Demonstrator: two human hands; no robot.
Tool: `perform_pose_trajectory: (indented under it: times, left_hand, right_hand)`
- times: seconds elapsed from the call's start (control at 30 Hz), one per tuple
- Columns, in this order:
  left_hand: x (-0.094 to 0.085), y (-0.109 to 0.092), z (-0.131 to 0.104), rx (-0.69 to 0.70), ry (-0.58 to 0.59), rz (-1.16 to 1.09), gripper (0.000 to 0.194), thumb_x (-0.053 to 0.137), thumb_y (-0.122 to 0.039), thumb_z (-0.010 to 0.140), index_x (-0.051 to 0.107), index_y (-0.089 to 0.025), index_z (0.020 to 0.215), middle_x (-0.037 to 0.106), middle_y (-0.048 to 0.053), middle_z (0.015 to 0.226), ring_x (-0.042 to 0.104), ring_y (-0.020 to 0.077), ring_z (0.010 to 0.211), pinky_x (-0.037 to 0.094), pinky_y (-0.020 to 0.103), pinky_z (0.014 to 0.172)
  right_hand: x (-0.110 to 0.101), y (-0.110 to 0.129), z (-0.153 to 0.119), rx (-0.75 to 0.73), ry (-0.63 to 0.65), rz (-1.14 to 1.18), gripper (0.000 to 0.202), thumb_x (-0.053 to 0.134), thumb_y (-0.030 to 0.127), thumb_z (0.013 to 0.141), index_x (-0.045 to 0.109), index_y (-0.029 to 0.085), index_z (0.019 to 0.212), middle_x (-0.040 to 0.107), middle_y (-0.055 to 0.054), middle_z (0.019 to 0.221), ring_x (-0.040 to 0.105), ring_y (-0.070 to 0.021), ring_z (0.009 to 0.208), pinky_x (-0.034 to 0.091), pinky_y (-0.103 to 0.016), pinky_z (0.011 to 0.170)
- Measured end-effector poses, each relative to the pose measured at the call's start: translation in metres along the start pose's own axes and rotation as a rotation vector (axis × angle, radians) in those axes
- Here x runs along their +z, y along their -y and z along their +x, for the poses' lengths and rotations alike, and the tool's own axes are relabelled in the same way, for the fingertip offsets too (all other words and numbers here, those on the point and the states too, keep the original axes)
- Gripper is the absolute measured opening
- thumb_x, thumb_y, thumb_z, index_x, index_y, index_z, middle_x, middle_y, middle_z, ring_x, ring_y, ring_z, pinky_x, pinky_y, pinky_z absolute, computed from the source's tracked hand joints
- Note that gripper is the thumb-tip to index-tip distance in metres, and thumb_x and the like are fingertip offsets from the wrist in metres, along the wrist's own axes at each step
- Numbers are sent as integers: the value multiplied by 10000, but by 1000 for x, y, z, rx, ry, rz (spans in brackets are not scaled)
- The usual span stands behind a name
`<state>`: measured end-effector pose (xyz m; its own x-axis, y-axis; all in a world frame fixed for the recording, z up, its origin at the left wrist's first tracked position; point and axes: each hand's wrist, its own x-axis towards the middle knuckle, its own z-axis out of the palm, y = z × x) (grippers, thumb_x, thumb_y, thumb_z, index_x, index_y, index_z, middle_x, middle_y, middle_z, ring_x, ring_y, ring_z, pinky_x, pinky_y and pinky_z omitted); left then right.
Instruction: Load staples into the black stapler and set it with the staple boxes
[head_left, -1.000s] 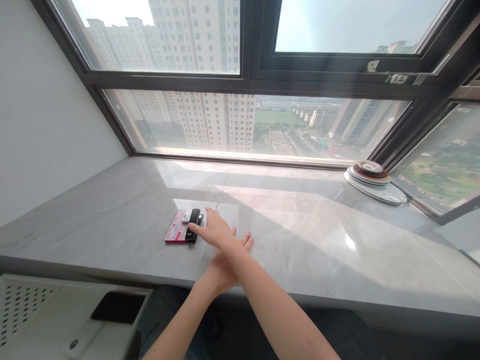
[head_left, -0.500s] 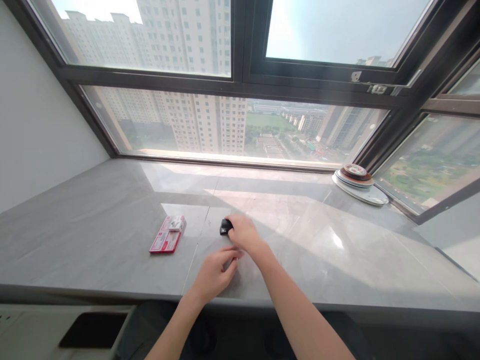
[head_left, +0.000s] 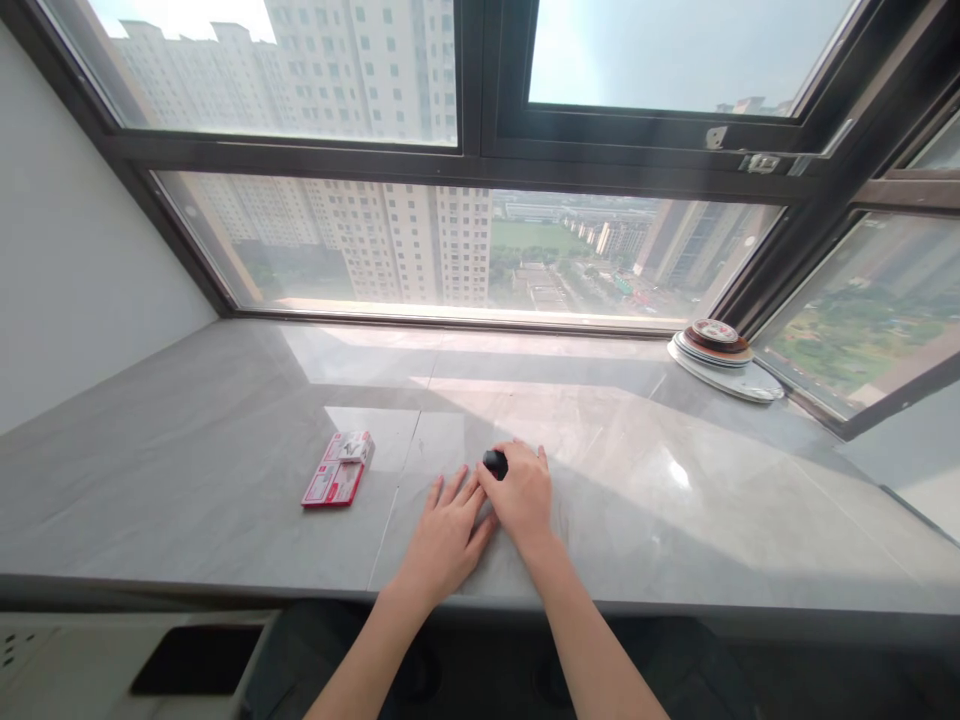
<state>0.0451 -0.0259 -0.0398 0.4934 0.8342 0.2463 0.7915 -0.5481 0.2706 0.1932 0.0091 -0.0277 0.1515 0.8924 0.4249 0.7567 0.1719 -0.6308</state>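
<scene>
My right hand (head_left: 522, 492) is closed round a small black object (head_left: 495, 462), on the grey stone sill (head_left: 225, 450) near the middle. Only part of that object shows past my fingers. Just to its left, my left hand (head_left: 448, 535) lies palm down on the sill with its fingers spread, its fingertips close to my right thumb. Whether anything lies under my left palm is hidden. Farther left rests a red and white package (head_left: 337, 470) with a small box-like piece at its upper end; neither hand touches it.
A stack of plates (head_left: 720, 357) stands at the back right corner by the window frame. The window (head_left: 450, 170) runs along the back of the sill. Below the front edge at left is a pale surface with a black rectangle (head_left: 196, 660).
My right hand has moved right with the black object, which now shows less. My left hand has gone from curled fingers to spread and flat on the sill.
</scene>
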Motion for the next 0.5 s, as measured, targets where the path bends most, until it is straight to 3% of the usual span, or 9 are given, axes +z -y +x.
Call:
perform_pose_trajectory:
  times: [0.1, 0.2, 0.37, 0.5]
  left_hand:
    - [5, 0, -1, -27, -25, 26, 550, 419, -371, 1076, 338, -353, 1620, 337, 1, 1688, 281, 276, 1565, 235, 522, 1271]
    - [9, -1, -1, -59, -36, 37, 557, 408, -381, 1079, 317, -352, 1628, 325, 9, 1693, 296, 265, 1558, 234, 514, 1270]
    - [10, 0, -1, -73, -41, 33, 557, 414, -372, 1075, 319, -347, 1623, 318, 2, 1695, 302, 260, 1557, 230, 511, 1273]
    - [11, -1, -1, -63, -51, -10, 563, 421, -333, 1068, 313, -334, 1621, 317, 4, 1696, 281, 252, 1568, 221, 512, 1279]
  right_hand:
    - [-9, -2, 8, 96, -63, 179, 235, 644, 434, 922, 722, 253, 1050, 754, -69, 1081, 658, -300, 1116, 316, -557, 1184]
    - [-21, -19, 17, 254, -151, 531, 409, 597, 547, 931, 717, 213, 1136, 757, -99, 1118, 698, -280, 1032, 525, -443, 981]
    - [-40, -73, 19, 564, -276, 1101, 401, 524, 554, 944, 669, 211, 1091, 721, -103, 1270, 651, -289, 1252, 598, -375, 900]
    - [-52, -102, 10, 697, -257, 1252, 303, 609, 481, 897, 640, 223, 1052, 750, -71, 1164, 690, -260, 1182, 624, -384, 930]
